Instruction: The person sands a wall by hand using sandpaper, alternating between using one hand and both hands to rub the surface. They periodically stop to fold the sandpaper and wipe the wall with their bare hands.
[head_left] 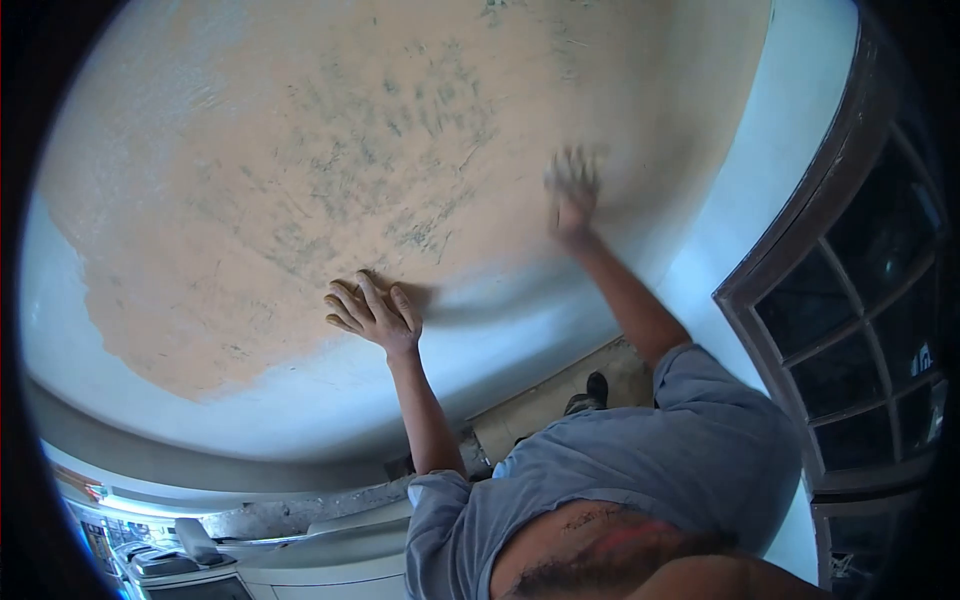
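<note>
A wall fills most of the view, with a large peach-coloured bare patch [300, 160] marked by grey scuffs and ringed by pale blue paint [560, 320]. My left hand [372, 315] rests flat against the lower edge of the patch, fingers slightly spread, holding nothing. My right hand [572, 192] is raised higher and to the right, against the patch. It is blurred, so whether anything lies under its palm is unclear. Both arms come out of the short sleeves of my grey shirt [650, 470].
A dark wooden window frame [850, 200] with several glass panes stands close on the right. My shoe [590, 392] shows on a rough floor below the wall. A grey ledge [150, 450] and cluttered items [170, 565] lie at the lower left.
</note>
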